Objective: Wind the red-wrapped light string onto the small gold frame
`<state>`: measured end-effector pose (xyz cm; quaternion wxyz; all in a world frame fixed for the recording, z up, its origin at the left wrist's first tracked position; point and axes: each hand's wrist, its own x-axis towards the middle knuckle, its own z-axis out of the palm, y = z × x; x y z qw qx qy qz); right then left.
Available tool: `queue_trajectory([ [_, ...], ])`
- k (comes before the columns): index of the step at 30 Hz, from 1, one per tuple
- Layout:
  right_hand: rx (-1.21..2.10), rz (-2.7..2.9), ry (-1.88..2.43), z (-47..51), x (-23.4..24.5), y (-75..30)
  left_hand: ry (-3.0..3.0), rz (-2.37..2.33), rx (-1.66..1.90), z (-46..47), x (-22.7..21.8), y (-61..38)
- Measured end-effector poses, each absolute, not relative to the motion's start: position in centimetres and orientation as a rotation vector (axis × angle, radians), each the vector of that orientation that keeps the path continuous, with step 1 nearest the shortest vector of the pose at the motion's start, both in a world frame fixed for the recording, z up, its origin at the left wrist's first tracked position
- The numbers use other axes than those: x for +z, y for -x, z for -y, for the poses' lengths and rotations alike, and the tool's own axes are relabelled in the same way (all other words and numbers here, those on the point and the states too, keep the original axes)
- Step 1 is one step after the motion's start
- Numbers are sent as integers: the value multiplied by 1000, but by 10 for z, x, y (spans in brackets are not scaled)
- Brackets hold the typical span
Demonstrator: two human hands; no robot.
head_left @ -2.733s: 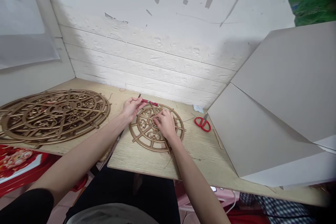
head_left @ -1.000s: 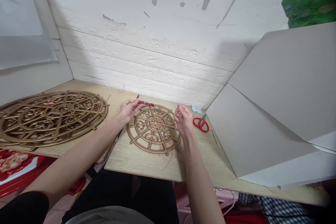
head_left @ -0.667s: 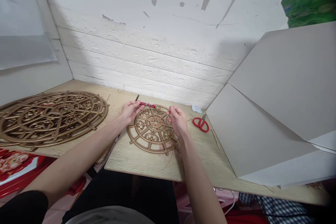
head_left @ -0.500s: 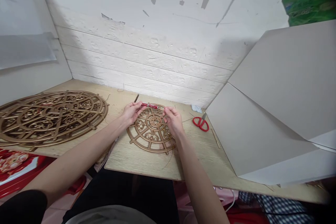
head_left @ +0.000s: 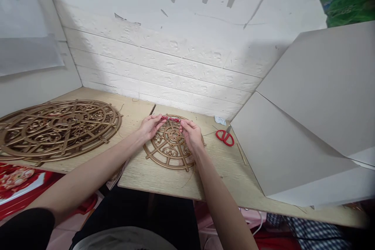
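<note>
The red patterned rod (head_left: 171, 118) bridges both hands above the far part of the gold lattice disc (head_left: 170, 151), its long axis running left to right. The left hand (head_left: 150, 125) pinches its left end; the right hand (head_left: 191, 132) is at the other end, fingertips pressed together — whether on the rod or something thinner, I cannot tell.
</note>
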<state>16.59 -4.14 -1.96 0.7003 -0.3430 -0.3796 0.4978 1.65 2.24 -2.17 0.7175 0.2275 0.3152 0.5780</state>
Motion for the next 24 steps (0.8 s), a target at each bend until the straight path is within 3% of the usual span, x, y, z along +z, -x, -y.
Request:
queue_trajectory([
  [9,1015,781,743,40,-22,-163,-508,-700,1273,-18,-21,-19],
  [24,1283,913,700,44,-22,-168,-479,-689,1271,-15,-18,-19],
])
